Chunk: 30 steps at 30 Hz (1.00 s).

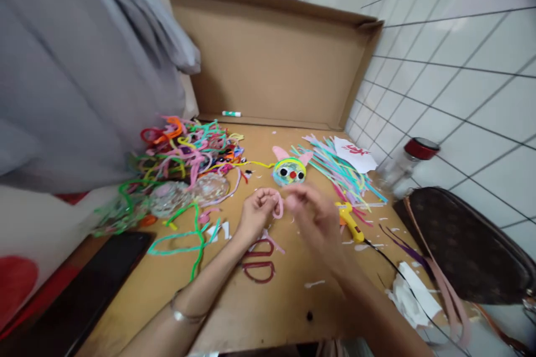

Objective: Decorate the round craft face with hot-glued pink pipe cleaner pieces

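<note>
My left hand [258,212] pinches a pink pipe cleaner [278,206] bent into a small loop. Just to its right is my right hand [314,209], smeared by motion, so I cannot make out whether its fingers hold anything. Beyond both hands sits a round craft head [288,172] with pink ears, black eyes, a red nose and a yellow cord trailing left. Below my left hand lie scissors [259,272] with dark red handles, their blades partly hidden. A yellow glue gun [350,222] rests right of my right hand.
Tangled pipe cleaners [192,150] are heaped at the left, with straight ones [335,164] at the right. A black phone-like slab [96,290] lies front left. A red-lidded jar [412,159], brown bag [469,245] and crumpled tissue [414,293] stand right. Cardboard [272,56] closes the back.
</note>
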{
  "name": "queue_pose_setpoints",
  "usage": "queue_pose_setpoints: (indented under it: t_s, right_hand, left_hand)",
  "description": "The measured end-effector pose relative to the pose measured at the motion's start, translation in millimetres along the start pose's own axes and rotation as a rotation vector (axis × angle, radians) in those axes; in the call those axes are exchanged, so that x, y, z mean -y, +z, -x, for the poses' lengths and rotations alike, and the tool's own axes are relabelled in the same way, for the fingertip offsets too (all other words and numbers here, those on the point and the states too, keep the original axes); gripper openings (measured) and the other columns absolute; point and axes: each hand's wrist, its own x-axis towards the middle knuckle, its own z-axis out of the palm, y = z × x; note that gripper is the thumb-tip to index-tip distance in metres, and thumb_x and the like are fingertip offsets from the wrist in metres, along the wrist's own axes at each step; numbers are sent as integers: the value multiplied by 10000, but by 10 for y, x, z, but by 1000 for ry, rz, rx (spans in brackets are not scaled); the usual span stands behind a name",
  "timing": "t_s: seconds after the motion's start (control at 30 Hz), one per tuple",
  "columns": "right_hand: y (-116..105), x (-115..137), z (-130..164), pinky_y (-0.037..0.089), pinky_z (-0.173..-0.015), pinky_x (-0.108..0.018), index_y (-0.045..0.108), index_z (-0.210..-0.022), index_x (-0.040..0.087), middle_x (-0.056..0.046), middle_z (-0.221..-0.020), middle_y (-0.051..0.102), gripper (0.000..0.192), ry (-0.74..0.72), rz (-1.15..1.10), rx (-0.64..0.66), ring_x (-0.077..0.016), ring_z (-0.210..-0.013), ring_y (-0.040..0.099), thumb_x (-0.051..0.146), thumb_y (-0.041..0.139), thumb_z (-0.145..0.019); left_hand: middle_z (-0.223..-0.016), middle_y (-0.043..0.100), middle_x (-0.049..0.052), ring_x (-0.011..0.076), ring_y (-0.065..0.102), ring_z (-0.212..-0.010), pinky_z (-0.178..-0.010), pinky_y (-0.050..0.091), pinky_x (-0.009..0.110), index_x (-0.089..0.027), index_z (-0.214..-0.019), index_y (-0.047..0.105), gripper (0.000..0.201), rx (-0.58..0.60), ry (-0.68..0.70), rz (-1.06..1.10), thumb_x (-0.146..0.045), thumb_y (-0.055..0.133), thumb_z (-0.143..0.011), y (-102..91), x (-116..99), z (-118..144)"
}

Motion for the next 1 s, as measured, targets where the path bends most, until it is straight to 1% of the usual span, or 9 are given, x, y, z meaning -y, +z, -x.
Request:
queue_pose_setpoints:
  t_s: [0.13, 0.23, 0.3, 0.43, 0.5, 0.67, 0.73, 0.87, 1.0]
  right_hand:
    - [59, -385, -225, 470, -668, -292, 720, -852, 212, -43, -855, 688, 183, -10, 165, -48, -168, -720, 596, 349, 601, -831]
    - [77, -645, -262, 458, -618, -281, 719, -789, 188, -26, -738, 682, 228, 136, 102, 63, -165, -661, 593, 405, 664, -746]
    - [97, -728, -236, 445, -578, -275, 711, -727, 185, -4, -633, 654, 256, 229, 52, 130, -150, -588, 564, 439, 703, -694]
    - [161, -743, -185, 436, -534, -263, 688, -654, 188, 27, -528, 607, 249, 306, -55, 156, -113, -489, 498, 434, 729, -653]
    - [195, -740, -170, 448, -544, -261, 679, -650, 190, 28, -536, 617, 225, 302, -102, 107, -111, -493, 510, 409, 727, -652]
    - [259, -784, -143, 450, -554, -256, 667, -661, 183, 20, -569, 640, 215, 320, -175, -12, -114, -521, 544, 387, 730, -640]
    - [274, -809, -137, 428, -546, -246, 668, -653, 177, 24, -554, 627, 209, 329, -169, -32, -104, -513, 524, 374, 733, -626]
    - [289, -850, -129, 379, -535, -236, 673, -630, 172, 33, -513, 589, 188, 370, -233, -23, -89, -502, 479, 349, 732, -616]
    - [276, -847, -140, 372, -546, -237, 668, -612, 172, 23, -528, 584, 190, 439, -381, 43, -87, -516, 477, 349, 733, -629]
  left_hand:
    - [-574, 613, -14, 77, 511, -482, -515, 400, 203, -147, -765, 584, 369, 8, -3, 7, -476, 735, -691, -63, 54, 55]
    - [-601, 609, -20, 74, 512, -500, -508, 395, 196, -146, -791, 589, 375, 6, -8, -4, -475, 739, -688, -95, 100, 87]
    - [-602, 600, -29, 70, 503, -501, -503, 390, 191, -148, -804, 588, 370, 16, -6, -13, -467, 738, -694, -104, 121, 102]
    - [-587, 604, -54, 61, 488, -471, -499, 380, 184, -169, -854, 539, 416, 23, -12, 28, -455, 775, -666, -106, 141, 106]
    - [-575, 610, -58, 64, 500, -466, -505, 385, 183, -175, -871, 517, 474, 18, -39, 86, -464, 806, -630, -103, 148, 101]
    - [-685, 669, 2, 105, 627, -591, -627, 516, 242, -146, -830, 564, 524, 61, -165, 243, -526, 827, -583, -74, 160, 119]
    - [-700, 668, 6, 95, 614, -557, -586, 520, 237, -143, -804, 573, 521, 58, -192, 229, -544, 822, -582, -61, 161, 137]
    - [-635, 630, -23, 43, 500, -439, -457, 433, 177, -144, -738, 569, 479, 3, -108, 158, -547, 797, -615, -57, 164, 152]
    - [-558, 588, -36, 35, 447, -408, -423, 372, 163, -147, -724, 575, 415, -4, -54, 99, -507, 773, -662, -78, 179, 130]
